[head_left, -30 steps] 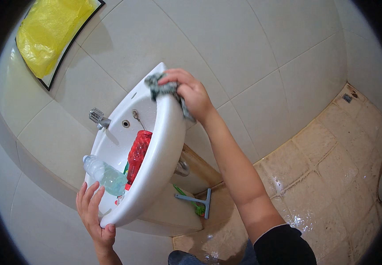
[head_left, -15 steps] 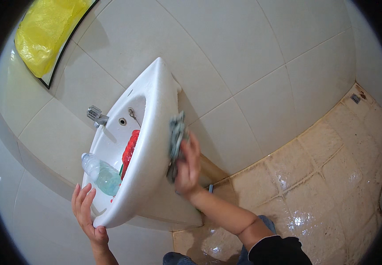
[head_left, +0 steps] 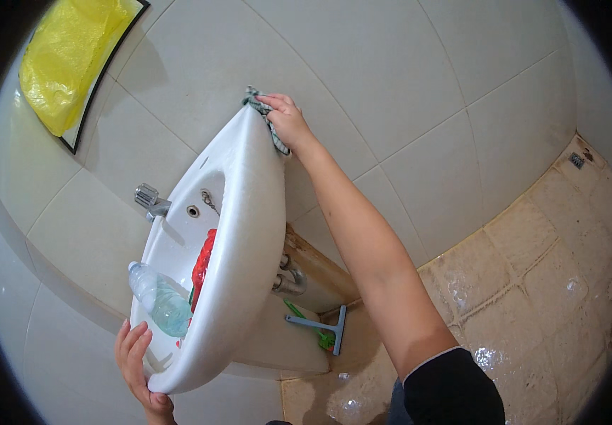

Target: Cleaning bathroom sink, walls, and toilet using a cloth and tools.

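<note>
My right hand (head_left: pixel 286 122) holds a grey-green patterned cloth (head_left: pixel 277 143) against the upper far corner of the white wall sink (head_left: pixel 246 188). My left hand (head_left: pixel 140 365) grips the sink's near lower rim, fingers curled over it and thumb on the outside. Inside the basin lie a clear bottle of pale greenish liquid (head_left: pixel 162 301) and a red item (head_left: pixel 203 265) with some green beside it. A chrome tap (head_left: pixel 152 200) stands at the basin's left edge.
A yellow plastic sheet (head_left: pixel 72 60) covers a dark-edged panel on the tiled wall (head_left: pixel 391 85). Below the sink are metal pipes (head_left: pixel 288 280), a grey squeegee (head_left: pixel 324 322) and a green brush (head_left: pixel 326 340). A small drain grate (head_left: pixel 576 160) sits in the wet tiled floor (head_left: pixel 504 312).
My right hand went down along the sink's outer right side with the cloth and is now back up at the top corner, higher than at first. The sink appears somewhat lower in view.
</note>
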`<state>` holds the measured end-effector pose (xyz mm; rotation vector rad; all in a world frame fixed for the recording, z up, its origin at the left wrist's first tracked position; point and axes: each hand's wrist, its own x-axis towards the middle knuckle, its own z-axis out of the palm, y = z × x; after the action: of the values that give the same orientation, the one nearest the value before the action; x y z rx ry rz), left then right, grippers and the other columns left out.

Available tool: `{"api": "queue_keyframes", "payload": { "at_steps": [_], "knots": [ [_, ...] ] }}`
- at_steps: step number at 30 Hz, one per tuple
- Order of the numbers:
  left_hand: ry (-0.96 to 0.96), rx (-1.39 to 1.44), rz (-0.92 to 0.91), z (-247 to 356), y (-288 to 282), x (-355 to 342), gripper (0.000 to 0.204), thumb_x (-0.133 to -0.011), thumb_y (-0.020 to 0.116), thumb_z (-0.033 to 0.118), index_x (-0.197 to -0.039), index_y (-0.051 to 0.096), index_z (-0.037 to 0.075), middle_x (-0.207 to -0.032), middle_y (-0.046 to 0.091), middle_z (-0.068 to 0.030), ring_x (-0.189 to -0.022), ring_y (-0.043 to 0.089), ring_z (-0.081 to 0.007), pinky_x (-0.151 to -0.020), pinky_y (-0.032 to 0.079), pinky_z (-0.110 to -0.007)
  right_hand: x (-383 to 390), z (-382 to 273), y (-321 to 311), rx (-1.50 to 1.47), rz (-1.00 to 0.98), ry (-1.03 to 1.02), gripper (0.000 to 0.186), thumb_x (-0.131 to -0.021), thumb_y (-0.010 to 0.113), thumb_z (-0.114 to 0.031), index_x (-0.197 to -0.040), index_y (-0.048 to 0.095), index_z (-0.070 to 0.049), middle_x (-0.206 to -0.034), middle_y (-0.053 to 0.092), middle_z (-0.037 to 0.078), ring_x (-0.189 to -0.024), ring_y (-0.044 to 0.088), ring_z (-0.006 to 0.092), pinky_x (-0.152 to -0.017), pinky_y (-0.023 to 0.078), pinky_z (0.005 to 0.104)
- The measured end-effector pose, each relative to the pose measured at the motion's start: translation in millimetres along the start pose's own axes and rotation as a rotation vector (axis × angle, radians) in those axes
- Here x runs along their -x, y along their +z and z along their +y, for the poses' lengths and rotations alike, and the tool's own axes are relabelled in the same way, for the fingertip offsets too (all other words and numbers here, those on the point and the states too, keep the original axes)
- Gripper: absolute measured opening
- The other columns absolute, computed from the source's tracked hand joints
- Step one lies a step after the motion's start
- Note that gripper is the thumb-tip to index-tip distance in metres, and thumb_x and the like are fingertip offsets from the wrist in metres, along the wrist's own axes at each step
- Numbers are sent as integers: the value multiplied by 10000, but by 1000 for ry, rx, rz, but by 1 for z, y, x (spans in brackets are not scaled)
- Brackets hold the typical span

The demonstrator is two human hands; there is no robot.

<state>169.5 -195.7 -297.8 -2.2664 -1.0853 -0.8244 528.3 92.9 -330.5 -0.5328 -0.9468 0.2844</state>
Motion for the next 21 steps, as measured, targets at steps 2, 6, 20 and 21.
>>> {"api": "queue_keyframes", "payload": {
  "at_steps": [2,6,20,21],
  "knots": [
    [10,0,-4,-1,0,0,895,-758,227,778,-1100,567,24,-1119,558,-184,-1180,401,-396,-1008,259,-511,8,23,1,-5,71,21,418,-717,446,-96,-1075,654,-156,-1184,532,118,-1137,430,297,-1003,308,369],
    [-2,1,-15,-3,0,1,909,-752,223,789,-1097,567,22,-1107,562,-185,-1167,411,-397,-1006,261,-510,47,56,0,-42,123,338,426,-698,462,-40,-1080,643,-90,-1177,523,152,-1113,482,286,-964,361,339],
    [-22,-4,-16,-2,1,1,937,-735,204,809,-1104,562,27,-1121,556,-176,-1178,404,-394,-1008,263,-500,111,27,-9,-223,118,239,463,-716,489,12,-1162,588,-61,-1113,513,120,-1074,480,227,-944,355,280],
    [-19,-4,-13,-1,0,0,934,-737,205,807,-1104,563,26,-1122,556,-176,-1178,405,-394,-1008,263,-500,110,27,-9,-111,129,243,476,-729,474,1,-1191,566,-66,-1123,498,124,-1094,461,232,-950,349,286]
  ]
}}
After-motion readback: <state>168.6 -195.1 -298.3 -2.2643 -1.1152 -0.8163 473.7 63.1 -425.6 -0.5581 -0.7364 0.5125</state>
